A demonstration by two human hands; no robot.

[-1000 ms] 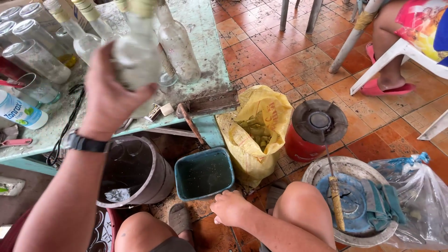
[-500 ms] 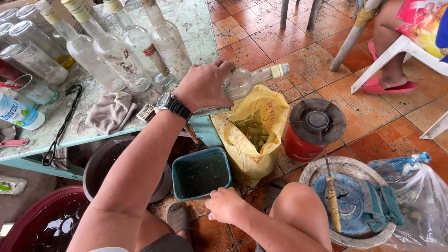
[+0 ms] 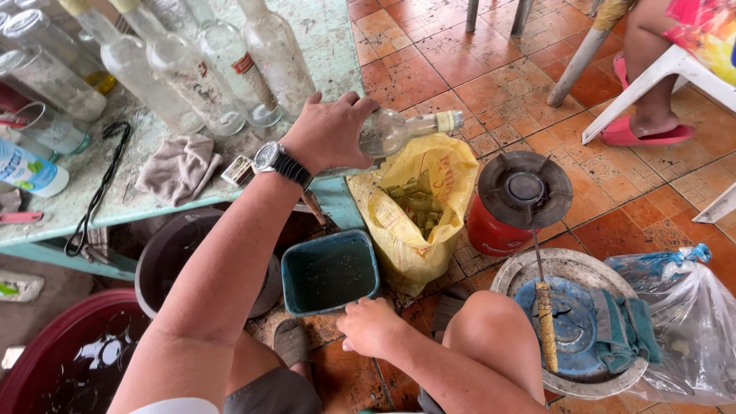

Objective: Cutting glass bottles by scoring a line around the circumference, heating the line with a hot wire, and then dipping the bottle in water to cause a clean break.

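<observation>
Head view, looking down past two bare knees onto an orange tiled floor [image 3: 491, 84]: a worn green table [image 3: 330, 46] fills the far left, crowded with clear glass bottles [image 3: 192, 77] standing upright, a grey rag [image 3: 178, 167] and a black cord [image 3: 96, 199] lying near its front edge. Under the table sit a dark red tub [image 3: 46, 353] at the near left and a grey bucket [image 3: 165, 261] beside it. Right of the bucket, a square green basin [image 3: 331, 272] rests on the floor, touching a yellow sack [image 3: 425, 215] whose open mouth shows small greenish pieces. Further right stands a red stove [image 3: 517, 203] with a dark round top, and nearer, a metal tray [image 3: 571, 322] holding a blue cloth and a stick-handled tool. A clear plastic bag [image 3: 678, 330] lies at the near right edge. At the far right, another person's leg in a pink sandal [image 3: 648, 134] rests by a white chair.

The left hand [image 3: 326, 134], a watch at its wrist, is wrapped around a clear bottle [image 3: 399, 130] held on its side, its capped neck pointing right, above the sack's mouth and just off the table's corner. The right hand [image 3: 372, 326] rests loosely curled, holding nothing, on the floor just near of the basin.
</observation>
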